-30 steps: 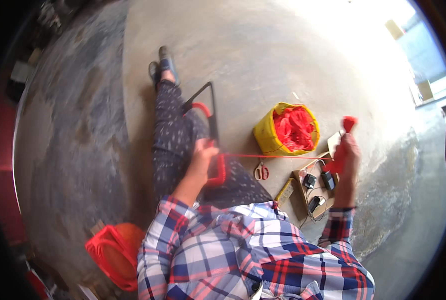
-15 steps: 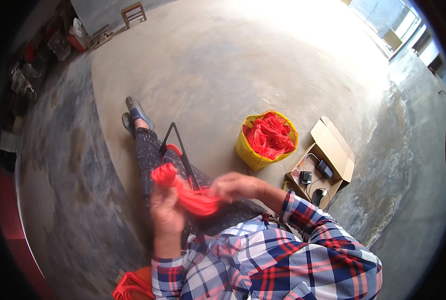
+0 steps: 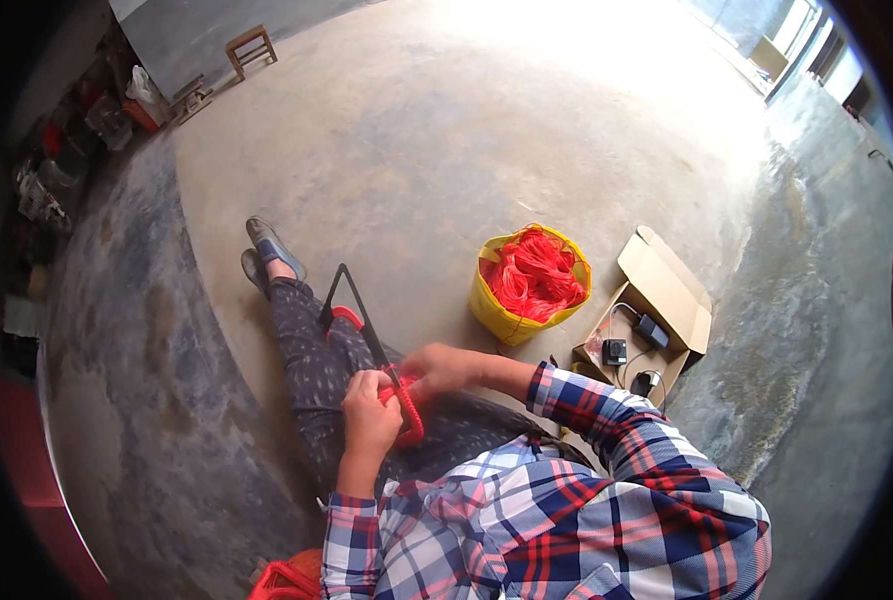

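Our left hand [image 3: 369, 410] clamps its fingers on soft-looking cord [image 3: 413, 430]; those of our right hand [image 3: 446, 368] we cannot tell. We'd hold the stiff-looking frame [image 3: 371, 342] by its bare end.

I see the left hand [image 3: 371, 408] over the thighs [image 3: 456, 425], fingers [image 3: 372, 381] curled, its forearm [image 3: 360, 472] pointing nearly straight ahead. The right hand [image 3: 444, 370] sits just beside it, the right forearm [image 3: 508, 377] reaching leftward across the body [image 3: 536, 500].

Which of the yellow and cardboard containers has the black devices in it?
The cardboard box with its flap open, at the right; the yellow container is filled with red strands.
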Action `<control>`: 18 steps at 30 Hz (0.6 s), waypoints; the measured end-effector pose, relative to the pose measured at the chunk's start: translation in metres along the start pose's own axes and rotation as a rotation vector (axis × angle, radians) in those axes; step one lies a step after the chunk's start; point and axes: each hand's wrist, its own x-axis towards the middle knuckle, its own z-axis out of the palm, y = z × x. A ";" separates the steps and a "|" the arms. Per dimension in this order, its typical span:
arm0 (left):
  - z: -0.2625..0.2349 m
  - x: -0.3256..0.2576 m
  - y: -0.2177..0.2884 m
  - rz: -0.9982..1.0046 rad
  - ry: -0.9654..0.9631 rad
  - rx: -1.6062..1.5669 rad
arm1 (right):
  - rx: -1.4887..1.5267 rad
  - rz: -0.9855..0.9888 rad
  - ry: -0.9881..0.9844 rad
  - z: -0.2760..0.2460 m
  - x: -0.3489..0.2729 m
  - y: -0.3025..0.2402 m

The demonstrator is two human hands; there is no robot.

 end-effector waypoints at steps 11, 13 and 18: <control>0.034 0.008 -0.042 -0.701 -0.060 -1.191 | 1.191 -0.638 0.338 -0.048 -0.075 -0.050; 0.034 0.008 -0.027 -0.675 -0.012 -1.182 | 1.248 -0.730 0.304 -0.061 -0.099 -0.045; 0.038 0.000 -0.033 -0.660 0.040 -1.206 | 1.227 -0.777 0.420 -0.079 -0.116 -0.039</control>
